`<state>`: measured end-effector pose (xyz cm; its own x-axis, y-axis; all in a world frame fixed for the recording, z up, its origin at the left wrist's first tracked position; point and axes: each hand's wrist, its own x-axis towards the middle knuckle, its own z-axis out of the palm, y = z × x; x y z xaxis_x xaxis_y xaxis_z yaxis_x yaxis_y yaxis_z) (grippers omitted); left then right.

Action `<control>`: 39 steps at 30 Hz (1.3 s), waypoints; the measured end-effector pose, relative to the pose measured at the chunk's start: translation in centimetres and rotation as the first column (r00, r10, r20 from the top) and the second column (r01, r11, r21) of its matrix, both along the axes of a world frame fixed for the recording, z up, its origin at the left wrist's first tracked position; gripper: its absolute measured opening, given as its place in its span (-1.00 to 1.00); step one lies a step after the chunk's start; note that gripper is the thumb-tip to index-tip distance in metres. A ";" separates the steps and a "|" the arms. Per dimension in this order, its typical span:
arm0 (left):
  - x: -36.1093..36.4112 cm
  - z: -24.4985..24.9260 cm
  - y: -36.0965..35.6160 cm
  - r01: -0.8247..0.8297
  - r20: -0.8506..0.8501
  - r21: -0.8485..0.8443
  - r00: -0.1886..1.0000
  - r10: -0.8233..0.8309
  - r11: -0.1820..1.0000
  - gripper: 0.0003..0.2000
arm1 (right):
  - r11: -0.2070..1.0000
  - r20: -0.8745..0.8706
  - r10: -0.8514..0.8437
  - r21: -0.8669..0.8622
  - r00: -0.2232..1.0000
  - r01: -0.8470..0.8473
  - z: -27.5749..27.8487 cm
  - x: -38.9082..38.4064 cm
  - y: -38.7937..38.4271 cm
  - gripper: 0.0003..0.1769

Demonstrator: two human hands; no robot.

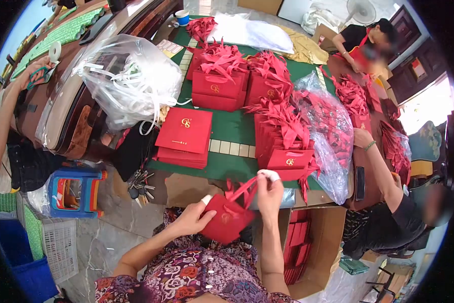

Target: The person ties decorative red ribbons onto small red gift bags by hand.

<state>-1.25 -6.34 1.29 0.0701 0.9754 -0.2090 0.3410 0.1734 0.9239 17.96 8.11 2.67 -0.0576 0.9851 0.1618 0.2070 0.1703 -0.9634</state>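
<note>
Above my lap, a small red paper gift bag (228, 220) with a faint gold logo is held, slightly blurred. Its left edge is gripped by my left hand (190, 220), which has a white cover on one fingertip. A red ribbon (245, 191) rises from the bag's top to my right hand (271, 197), whose fingers are pinched around it; a white cover shows on a fingertip there too. Just beyond lie a flat stack of red bags (185, 132) on the left and a row of ribboned red bags (287, 156) on the right.
More ribboned bags (219, 91) stand on the green table (234, 129). A clear plastic bag of white ribbons (131, 76) sits at left. Beside my right arm, a cardboard box (312, 262) holds red bags. Co-workers (403, 202) sit at right; another person's arm (7, 111) is at left.
</note>
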 end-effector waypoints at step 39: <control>3.7 -0.5 6.5 -0.026 -0.429 0.532 0.854 0.296 0.846 -0.25 | 0.838 0.577 0.452 -0.014 0.680 -0.546 -0.6 -10.6 15.6 -0.77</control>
<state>2.41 0.14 0.79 -0.0744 0.9389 0.3362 0.7672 -0.1615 0.6207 7.32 23.74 2.09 -0.6559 0.7501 0.0852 0.5198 0.5305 -0.6696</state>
